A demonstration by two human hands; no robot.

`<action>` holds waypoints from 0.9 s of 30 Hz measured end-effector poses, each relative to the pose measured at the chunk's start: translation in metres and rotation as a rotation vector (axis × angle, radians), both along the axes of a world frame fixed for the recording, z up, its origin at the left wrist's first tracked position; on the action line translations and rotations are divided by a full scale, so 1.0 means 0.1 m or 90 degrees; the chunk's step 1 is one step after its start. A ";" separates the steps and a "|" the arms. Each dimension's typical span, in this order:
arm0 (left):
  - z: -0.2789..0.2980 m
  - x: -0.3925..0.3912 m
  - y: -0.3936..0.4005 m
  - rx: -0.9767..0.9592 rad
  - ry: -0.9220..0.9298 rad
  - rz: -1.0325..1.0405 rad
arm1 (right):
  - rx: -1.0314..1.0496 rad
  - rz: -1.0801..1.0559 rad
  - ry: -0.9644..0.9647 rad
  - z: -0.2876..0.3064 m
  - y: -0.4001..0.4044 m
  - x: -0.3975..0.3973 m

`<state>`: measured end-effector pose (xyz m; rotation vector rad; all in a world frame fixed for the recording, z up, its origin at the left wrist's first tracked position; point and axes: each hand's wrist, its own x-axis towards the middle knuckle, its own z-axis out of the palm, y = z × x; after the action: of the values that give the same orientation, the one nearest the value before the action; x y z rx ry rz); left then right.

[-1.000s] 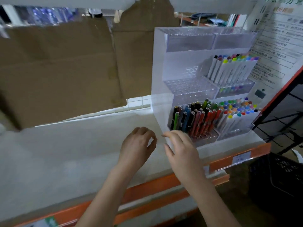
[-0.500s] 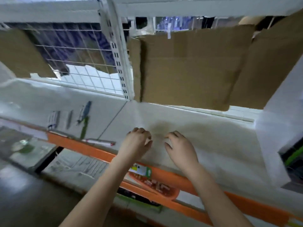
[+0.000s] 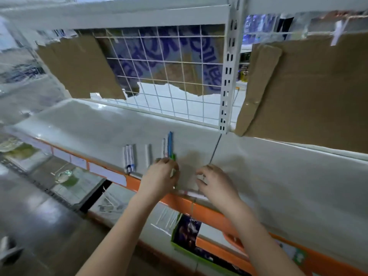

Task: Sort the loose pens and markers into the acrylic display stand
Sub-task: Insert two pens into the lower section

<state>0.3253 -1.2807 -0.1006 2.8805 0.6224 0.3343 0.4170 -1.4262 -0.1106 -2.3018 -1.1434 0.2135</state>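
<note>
Reaching over the shelf (image 3: 278,176), the left hand (image 3: 162,174) hovered at the near end of the blue pen (image 3: 170,144), fingers curled around something green, though I could not tell how firmly. That pen's long axis ran away from the person, toward the wire grid (image 3: 165,76). The right hand (image 3: 216,183) hung just beside, fingers loosely bent, holding nothing. White markers (image 3: 129,156) lay further left, with bare shelf rightward.

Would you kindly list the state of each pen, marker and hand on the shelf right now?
Left hand: fingers curled over the near end of the green pen; grip not clear.
Green pen: lying on the shelf, partly hidden.
Blue pen: lying flat, untouched.
Two markers: lying side by side.
White pen: lying flat, alone.
Right hand: loosely curled, holding nothing.
</note>
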 end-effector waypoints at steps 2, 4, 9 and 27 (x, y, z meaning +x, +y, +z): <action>0.00 -0.01 0.25 -0.010 0.002 0.018 | -0.012 -0.003 0.012 -0.01 0.24 -0.06; -0.02 0.01 0.46 -0.032 -0.006 0.032 | -0.027 -0.010 0.011 -0.03 0.46 -0.09; -0.06 0.32 0.87 -0.067 0.005 0.020 | -0.085 -0.033 -0.015 -0.02 0.90 -0.03; -0.09 1.35 1.57 -0.134 0.207 -0.033 | -0.240 -0.173 -0.036 0.03 1.58 0.64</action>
<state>0.4600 -1.1235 -0.1092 2.7583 0.5892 -0.2014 0.4809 -1.2686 -0.1075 -2.7811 -0.8577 0.2799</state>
